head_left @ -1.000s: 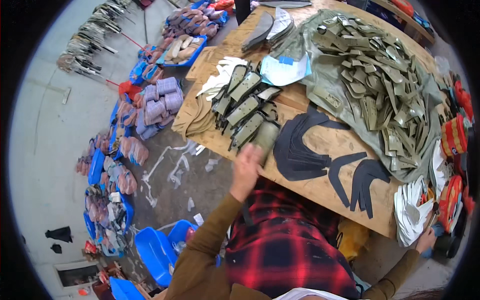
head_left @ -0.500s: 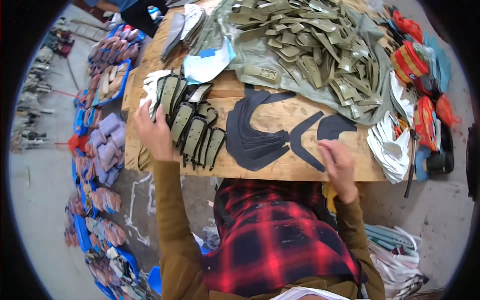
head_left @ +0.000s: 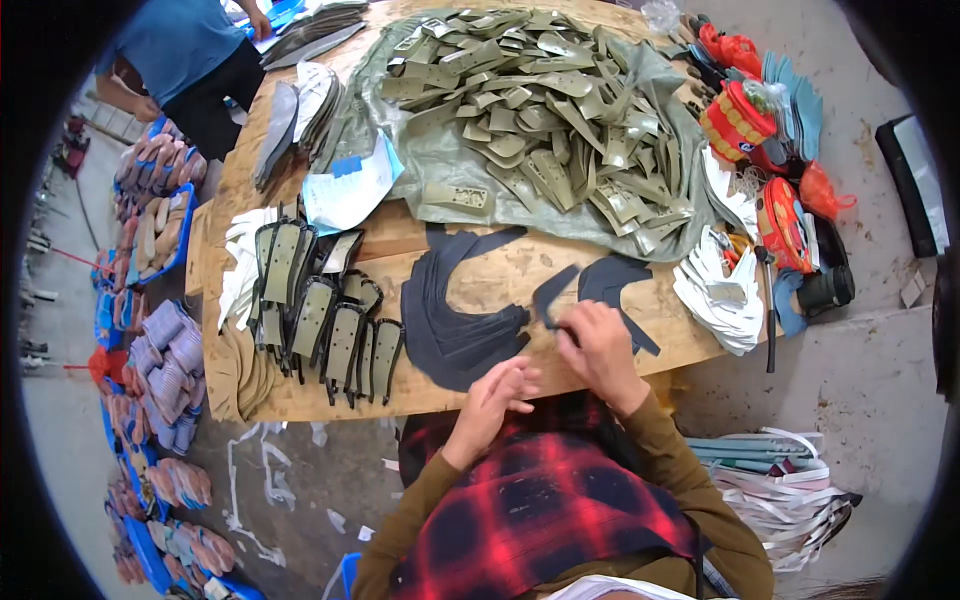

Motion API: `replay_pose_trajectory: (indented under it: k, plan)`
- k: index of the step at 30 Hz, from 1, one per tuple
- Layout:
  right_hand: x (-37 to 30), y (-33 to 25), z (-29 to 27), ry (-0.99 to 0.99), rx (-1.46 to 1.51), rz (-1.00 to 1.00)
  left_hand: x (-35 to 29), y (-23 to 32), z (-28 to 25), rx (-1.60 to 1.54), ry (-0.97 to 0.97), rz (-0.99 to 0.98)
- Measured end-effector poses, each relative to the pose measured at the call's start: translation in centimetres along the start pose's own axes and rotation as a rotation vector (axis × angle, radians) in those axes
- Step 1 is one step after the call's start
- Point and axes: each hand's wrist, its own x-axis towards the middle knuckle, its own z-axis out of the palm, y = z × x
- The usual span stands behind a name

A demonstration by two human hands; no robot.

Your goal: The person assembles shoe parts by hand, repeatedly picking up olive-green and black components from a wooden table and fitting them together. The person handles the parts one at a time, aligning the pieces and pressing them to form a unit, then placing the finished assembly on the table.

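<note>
My right hand [head_left: 603,352] is over the table's front part, its fingers curled down on a dark curved fabric-like piece [head_left: 552,293]; the hand hides the piece's lower end. My left hand [head_left: 494,402] is at the table's front edge, holding nothing, fingers apart and pointing right. Just beyond it lies a fanned stack of similar dark curved pieces [head_left: 445,325]. Right of my right hand is another dark curved piece [head_left: 612,275]. Left of the stack stand several olive curved plates with black edging [head_left: 343,335].
A large heap of plain olive plates [head_left: 550,110] lies on a green sheet [head_left: 400,150] at the back. White pieces [head_left: 718,295] and red bags [head_left: 780,222] crowd the right. Blue baskets [head_left: 180,225] stand leftward. A person in a blue shirt [head_left: 180,45] stands far left.
My left hand has left the edged olive plates and come right to the front of the dark stack. My right hand has shifted left onto the dark curved piece. The view has shifted too.
</note>
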Motion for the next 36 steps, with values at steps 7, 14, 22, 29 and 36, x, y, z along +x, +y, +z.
replay_pose_trajectory:
  k: [7, 14, 22, 29, 36]
  plan:
    - [4.1, -1.0, -2.8, -0.064, 0.336, -0.193, 0.7, 3.6, -0.1, -0.129, 0.016, 0.024]
    - [20.6, 4.2, 8.7, 0.010, 0.039, -0.171, -2.8, 5.5, -1.7, -0.279, 0.077, 0.195]
    - [21.1, 5.5, 10.9, 0.027, -0.019, -0.175, -4.3, 5.0, -2.6, -0.341, 0.126, 0.215]
    - [17.6, 5.2, 9.7, 0.515, 0.277, -0.068, -3.1, 4.7, -1.6, -0.370, 0.088, 0.224]
    - [13.5, 3.5, 3.7, 0.362, 1.861, 0.360, -2.9, 5.1, -1.3, -0.408, 0.102, 0.297]
